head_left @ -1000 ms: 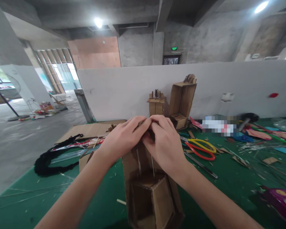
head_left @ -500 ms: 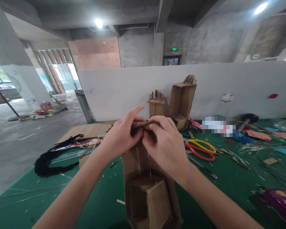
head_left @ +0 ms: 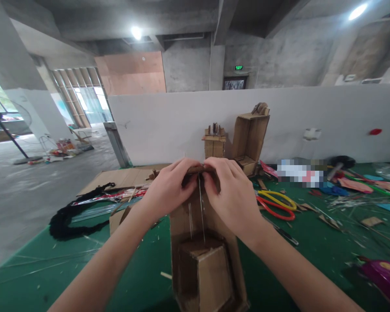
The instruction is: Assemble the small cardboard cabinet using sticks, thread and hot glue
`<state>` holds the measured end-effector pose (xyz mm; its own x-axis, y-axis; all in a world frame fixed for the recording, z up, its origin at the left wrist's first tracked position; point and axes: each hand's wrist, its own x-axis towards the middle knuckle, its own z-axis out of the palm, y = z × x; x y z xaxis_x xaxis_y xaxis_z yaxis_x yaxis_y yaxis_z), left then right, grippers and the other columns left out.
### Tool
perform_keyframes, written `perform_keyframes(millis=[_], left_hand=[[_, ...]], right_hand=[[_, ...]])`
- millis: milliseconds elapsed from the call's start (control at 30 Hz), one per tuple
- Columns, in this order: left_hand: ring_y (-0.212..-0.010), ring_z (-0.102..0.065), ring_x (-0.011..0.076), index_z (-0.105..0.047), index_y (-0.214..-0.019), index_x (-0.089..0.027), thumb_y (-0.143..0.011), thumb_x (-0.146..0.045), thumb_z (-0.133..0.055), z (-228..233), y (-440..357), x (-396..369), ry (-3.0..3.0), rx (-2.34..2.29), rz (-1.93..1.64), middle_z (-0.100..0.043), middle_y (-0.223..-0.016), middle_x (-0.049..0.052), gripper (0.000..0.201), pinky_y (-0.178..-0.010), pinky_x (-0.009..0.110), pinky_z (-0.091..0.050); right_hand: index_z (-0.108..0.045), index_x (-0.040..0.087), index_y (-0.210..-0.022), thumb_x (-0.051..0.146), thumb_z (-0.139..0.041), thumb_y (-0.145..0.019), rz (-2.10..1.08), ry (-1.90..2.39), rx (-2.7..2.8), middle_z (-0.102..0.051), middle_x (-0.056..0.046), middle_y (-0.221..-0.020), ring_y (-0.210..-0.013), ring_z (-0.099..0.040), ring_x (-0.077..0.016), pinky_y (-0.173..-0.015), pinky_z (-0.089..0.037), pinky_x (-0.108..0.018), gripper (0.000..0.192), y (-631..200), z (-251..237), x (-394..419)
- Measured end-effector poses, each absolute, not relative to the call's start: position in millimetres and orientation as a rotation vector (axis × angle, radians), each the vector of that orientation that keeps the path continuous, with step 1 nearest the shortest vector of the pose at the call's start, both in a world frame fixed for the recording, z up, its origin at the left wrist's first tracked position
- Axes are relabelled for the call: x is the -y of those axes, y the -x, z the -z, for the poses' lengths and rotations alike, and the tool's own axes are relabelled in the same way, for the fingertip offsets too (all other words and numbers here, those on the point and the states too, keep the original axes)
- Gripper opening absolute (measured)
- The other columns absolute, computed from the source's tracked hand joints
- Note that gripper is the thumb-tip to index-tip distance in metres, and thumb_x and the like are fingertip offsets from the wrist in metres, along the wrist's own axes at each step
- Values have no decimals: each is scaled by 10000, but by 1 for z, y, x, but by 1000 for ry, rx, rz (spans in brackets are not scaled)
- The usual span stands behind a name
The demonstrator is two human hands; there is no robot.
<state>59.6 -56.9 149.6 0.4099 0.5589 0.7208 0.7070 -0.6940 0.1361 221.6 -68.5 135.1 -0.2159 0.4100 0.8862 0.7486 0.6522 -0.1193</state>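
Observation:
A tall open-fronted cardboard model [head_left: 204, 242] stands on the green table [head_left: 143, 268] right in front of me. A smaller cardboard box [head_left: 205, 271] sits inside it, with two thin strings [head_left: 200, 212] running up to the top. My left hand [head_left: 168, 186] and my right hand [head_left: 231, 194] both pinch the top edge of the model, fingertips almost meeting at a small brown crosspiece [head_left: 196, 169] where the strings end.
Red-and-yellow scissors [head_left: 276, 204] lie right of my hands. Two other cardboard models [head_left: 247, 141] stand against the white partition wall. Flat cardboard sheets [head_left: 123, 177], black yarn [head_left: 68, 219] and clear strips lie left. Scraps and a purple tool [head_left: 381, 279] lie right.
My left index finger, raised half a second ago, has come back down onto the top piece. Both hands shifted slightly along the top edge; the strings now show between them.

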Motion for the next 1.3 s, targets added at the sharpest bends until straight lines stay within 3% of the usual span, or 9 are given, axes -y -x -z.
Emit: perform_keyframes(millis=[500,1033,1300], left_hand=[[-851,-628,173,-563,-1009,-212,-793,-115,-528,-144,-72,59,2315,1167,1229,-658,-919,19,239,-748,295,-494],[-737,-592,151,-572,-921,-197,-785,-153,-530,-146,-68,58,2379,1216,1208,-647,-818,-4,149,-677,278,-455],[-789,-585,153,-571,-934,-196,-813,-167,-515,-145,-67,56,2399,1209,1188,-638,-855,2,136,-720,283,-461]], right_hand=[[-575,176,-959,153,-445,-921,577,880,1876,-662,-68,-939,-904,-583,-199,-762,-475,-320,137,-230,-134,64],[-579,178,-926,174,-454,-918,544,857,1878,-662,-62,-921,-884,-574,-192,-721,-461,-310,125,-231,-137,65],[-574,173,-938,165,-464,-909,530,827,1859,-661,-65,-922,-877,-579,-192,-704,-469,-312,114,-232,-135,63]])
